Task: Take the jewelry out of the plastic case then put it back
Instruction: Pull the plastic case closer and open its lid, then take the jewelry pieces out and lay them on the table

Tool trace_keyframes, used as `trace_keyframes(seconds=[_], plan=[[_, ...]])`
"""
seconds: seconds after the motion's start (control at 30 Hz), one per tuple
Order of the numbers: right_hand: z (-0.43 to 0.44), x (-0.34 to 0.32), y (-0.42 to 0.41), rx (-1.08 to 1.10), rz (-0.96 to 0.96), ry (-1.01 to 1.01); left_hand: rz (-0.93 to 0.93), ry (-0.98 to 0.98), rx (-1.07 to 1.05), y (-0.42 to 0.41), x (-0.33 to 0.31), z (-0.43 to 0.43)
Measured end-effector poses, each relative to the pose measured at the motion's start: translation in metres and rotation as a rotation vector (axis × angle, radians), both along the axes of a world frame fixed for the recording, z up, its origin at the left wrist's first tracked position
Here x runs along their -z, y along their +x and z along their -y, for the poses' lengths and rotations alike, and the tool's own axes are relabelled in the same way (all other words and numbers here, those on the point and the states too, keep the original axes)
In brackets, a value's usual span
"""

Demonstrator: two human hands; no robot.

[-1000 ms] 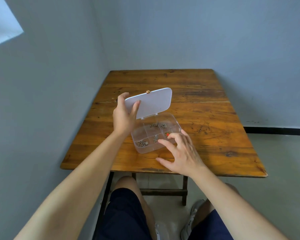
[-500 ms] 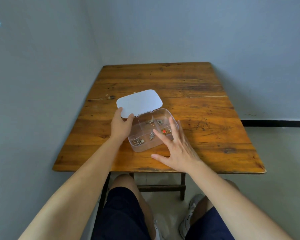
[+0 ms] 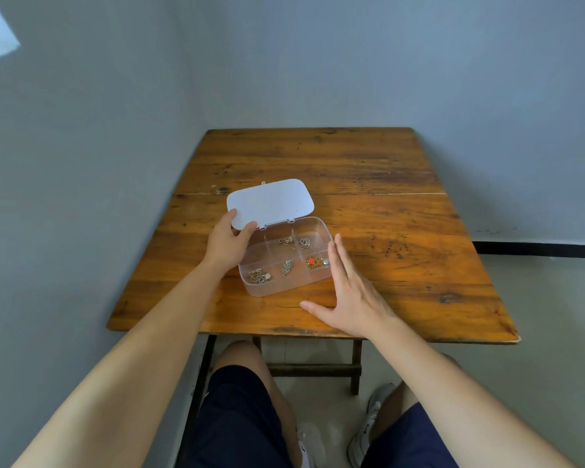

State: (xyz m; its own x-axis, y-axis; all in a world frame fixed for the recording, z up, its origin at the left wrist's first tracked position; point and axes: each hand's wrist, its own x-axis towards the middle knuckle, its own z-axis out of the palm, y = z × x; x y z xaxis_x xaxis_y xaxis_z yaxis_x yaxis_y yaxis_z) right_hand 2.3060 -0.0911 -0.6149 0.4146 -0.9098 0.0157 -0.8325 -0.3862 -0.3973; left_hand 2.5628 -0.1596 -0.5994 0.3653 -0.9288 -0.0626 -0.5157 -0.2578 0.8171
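— Head view: where is the case (image 3: 286,261)?
— On the desk (image 3: 368,184), lid (image 3: 270,203) open, jewelry (image 3: 314,261) inside.
— And the hands?
— Left hand (image 3: 226,245) pinches the lid corner; right hand (image 3: 350,295) spread flat beside the case.

Our left hand (image 3: 226,245) reaches forward, thumb and fingers pinched on a thin edge — the forearm stretched straight behind it. Our right hand (image 3: 348,295) is flat and spread, fingers together pointing ahead, thumb out to the left — gripping nothing.
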Motion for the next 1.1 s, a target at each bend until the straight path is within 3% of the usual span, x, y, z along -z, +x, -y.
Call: trace_keyframes(seconds=[0.17, 0.3, 0.4, 0.57, 0.77, 1.1], plan=[[0.004, 0.003, -0.007, -0.024, 0.038, 0.036, 0.084, 0.017, 0.078, -0.005, -0.005, -0.014], [0.013, 0.000, -0.012, 0.020, 0.243, 0.087, 0.178, -0.002, 0.162, -0.016, -0.004, -0.037], [0.029, -0.009, -0.011, 0.076, 0.319, 0.107, 0.348, -0.060, 0.260, -0.024, -0.002, -0.051], [0.046, -0.017, -0.011, 0.099, 0.195, 0.208, 0.482, -0.059, 0.403, -0.039, -0.001, -0.055], [0.056, -0.025, 0.004, 0.151, 0.128, 0.191, 0.554, -0.034, 0.334, -0.042, -0.008, -0.033], [0.091, -0.029, 0.032, 0.189, 0.045, 0.231, 0.708, -0.033, 0.392, -0.044, -0.003, -0.008]])
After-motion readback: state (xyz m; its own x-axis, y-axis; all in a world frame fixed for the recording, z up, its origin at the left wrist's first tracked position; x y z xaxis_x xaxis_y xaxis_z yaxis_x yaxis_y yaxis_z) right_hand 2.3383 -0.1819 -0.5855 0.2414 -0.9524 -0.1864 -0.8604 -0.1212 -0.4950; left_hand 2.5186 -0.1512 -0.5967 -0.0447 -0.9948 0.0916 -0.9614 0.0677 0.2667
